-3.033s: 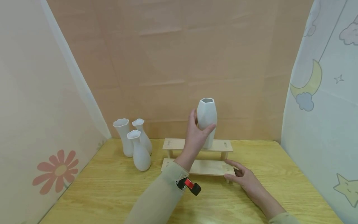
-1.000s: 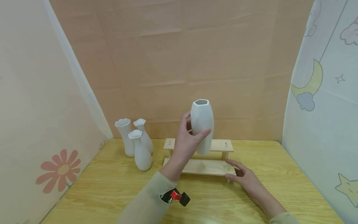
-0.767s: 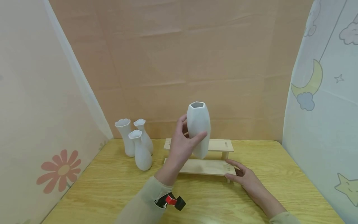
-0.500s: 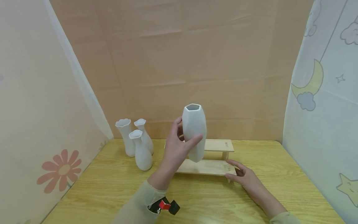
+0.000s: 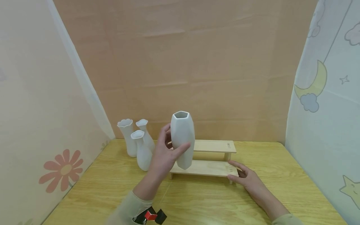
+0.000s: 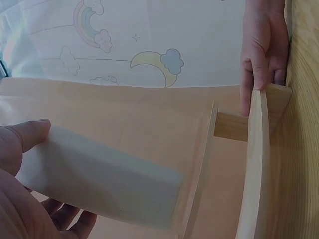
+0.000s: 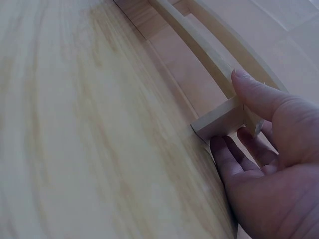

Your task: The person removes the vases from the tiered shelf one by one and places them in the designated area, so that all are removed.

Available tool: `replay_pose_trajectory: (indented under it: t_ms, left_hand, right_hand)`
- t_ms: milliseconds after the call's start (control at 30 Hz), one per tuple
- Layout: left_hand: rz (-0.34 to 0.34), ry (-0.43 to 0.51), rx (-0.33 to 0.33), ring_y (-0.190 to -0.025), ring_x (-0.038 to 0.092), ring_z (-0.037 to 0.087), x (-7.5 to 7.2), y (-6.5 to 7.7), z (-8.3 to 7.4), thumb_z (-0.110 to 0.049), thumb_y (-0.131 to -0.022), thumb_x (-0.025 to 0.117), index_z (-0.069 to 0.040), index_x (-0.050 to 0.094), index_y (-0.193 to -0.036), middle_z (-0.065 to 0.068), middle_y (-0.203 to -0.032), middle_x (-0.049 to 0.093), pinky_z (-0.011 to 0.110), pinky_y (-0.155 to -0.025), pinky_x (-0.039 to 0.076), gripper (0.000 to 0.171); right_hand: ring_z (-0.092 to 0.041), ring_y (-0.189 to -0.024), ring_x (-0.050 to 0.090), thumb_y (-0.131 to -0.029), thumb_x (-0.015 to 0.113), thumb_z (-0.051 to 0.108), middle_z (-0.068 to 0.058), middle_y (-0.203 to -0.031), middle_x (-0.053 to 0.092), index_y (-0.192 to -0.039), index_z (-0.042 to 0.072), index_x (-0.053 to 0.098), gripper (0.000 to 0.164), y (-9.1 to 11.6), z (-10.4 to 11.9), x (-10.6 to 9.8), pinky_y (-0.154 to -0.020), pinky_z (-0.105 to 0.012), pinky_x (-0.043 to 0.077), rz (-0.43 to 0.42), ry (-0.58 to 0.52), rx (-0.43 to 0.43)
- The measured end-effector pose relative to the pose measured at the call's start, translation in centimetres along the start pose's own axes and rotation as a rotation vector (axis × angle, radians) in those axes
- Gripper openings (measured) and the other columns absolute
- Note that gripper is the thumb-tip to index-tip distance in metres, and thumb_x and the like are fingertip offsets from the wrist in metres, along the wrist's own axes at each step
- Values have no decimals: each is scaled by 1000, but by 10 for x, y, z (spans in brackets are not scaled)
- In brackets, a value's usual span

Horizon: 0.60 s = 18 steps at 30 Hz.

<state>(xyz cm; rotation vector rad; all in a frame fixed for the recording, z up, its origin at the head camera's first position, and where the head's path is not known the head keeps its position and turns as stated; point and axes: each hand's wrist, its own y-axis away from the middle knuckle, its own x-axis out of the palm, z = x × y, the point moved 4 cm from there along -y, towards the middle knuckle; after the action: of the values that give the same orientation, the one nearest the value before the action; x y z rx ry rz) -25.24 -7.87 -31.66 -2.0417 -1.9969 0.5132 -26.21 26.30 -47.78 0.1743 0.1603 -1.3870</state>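
My left hand grips a white faceted vase with a five-sided mouth, thumb across its front and fingers behind. The vase is nearly upright, raised in front of the left part of a two-tier wooden stand. In the left wrist view the lower end of the vase is off the stand's boards. My right hand holds the right end of the lower step. In the right wrist view its thumb lies over the board and its fingers curl under by the leg.
Left of the stand, three other white vases stand grouped: one with a scalloped rim, a narrow-necked one behind, and another in front. The wooden table meets a tan backdrop, with printed sheets at both sides.
My left hand has lifted the faceted vase off the upper step and carried it left and toward me. My right hand stays on the stand's end.
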Motion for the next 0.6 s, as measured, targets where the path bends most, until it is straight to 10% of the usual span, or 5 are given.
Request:
replay_pose_trajectory:
  t_ms: [600]
  left_hand:
    - [-94,-149,-56,-120,68,35,-80,26,21,-20,-91,95,-28,46,-159,12,-141,64,54,-100,57,84]
  right_hand:
    - [-52,-165,5,-104,80,22,-20,-182,12,-171,9,39,79,-1,-1,-3,-128,-65,15,13,-13,-2]
